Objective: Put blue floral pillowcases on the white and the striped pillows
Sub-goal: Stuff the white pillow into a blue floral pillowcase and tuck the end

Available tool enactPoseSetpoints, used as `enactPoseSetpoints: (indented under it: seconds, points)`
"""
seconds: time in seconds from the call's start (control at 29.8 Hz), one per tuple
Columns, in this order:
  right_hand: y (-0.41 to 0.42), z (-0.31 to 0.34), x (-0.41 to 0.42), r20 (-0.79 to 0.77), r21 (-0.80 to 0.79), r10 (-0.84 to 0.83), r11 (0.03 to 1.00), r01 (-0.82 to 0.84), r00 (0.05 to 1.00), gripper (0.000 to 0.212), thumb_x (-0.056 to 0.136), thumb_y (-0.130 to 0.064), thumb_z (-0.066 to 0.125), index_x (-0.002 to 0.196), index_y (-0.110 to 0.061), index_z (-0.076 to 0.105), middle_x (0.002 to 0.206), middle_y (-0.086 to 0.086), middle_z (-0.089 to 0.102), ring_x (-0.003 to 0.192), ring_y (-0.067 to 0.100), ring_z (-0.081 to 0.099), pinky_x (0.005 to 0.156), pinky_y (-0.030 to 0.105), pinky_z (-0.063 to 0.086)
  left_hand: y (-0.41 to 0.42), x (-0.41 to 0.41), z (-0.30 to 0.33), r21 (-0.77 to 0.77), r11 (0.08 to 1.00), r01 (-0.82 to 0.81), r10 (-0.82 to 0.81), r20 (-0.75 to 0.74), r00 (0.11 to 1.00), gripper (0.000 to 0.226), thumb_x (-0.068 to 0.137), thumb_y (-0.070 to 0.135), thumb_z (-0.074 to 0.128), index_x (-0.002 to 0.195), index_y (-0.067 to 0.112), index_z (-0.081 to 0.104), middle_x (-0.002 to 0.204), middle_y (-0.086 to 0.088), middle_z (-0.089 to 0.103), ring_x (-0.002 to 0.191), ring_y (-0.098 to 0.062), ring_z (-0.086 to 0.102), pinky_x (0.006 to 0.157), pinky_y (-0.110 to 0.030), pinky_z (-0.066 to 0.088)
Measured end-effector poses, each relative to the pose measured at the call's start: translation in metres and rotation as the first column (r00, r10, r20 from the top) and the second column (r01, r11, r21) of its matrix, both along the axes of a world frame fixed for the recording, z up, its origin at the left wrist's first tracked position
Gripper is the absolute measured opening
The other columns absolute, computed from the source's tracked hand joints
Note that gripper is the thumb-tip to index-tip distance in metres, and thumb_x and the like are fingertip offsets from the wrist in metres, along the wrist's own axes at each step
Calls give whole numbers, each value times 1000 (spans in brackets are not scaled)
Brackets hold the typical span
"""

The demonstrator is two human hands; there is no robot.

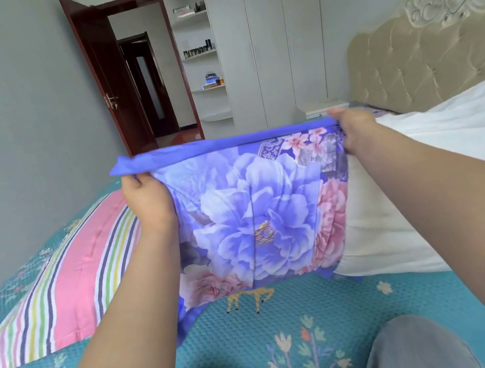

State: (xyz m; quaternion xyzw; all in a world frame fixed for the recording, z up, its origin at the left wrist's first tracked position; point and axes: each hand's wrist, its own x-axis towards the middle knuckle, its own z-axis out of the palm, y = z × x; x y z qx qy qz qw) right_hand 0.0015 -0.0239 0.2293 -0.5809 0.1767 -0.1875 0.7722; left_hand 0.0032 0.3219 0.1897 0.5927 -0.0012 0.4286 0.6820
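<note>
My left hand (147,199) and right hand (354,133) grip the pillowcase (255,213) top edge, fingers curled, striped pillow (67,277) left, white pillow (423,160) right

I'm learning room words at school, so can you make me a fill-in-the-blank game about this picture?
1. Both hands hold up the blue floral ____.
2. The striped pillow lies on the ____ side of the pillowcase.
3. The white pillow leans toward the padded ____.
4. The dark red door stands ____.

Missing words: pillowcase; left; headboard; open
</note>
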Motion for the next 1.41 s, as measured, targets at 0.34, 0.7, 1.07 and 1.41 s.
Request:
enactPoseSetpoints:
  seconds: [0.34,0.7,1.07,1.41]
  points:
    - [-34,-2,-27,14,-656,-325,710,254,945,20,85,-23,63,90,-4,67,86,5,62,83,16,57,82,30,49,25,6,8,-35,998,50,-57,-275,960,27,99,19,42,114,3,59,105,-7,59,95,-18,55,93,-37,46]
    - [34,-40,-10,-141,-181,233,949,-256,962,14,89,-15,64,88,-12,50,76,8,60,54,13,59,51,28,53,25,85,-74,27,989,144,-96,-623,776,79,72,51,64,130,0,47,125,-15,57,113,-29,58,95,-46,48]
    - [24,-141,1,-255,-543,-78,836,-76,964,70,81,-24,73,135,3,39,124,20,55,115,29,55,99,35,41,21,84,-195,183,905,385,-21,-884,468,45,95,30,49,116,-8,57,123,-23,58,112,-36,56,100,-42,44]
    - [50,-137,19,-261,-764,-130,634,-122,956,30,92,-26,43,82,-9,64,96,17,65,91,31,60,77,32,44,-1,62,-171,442,816,371,164,-794,586,38,81,31,52,113,12,62,112,-22,63,105,-40,57,94,-41,46]
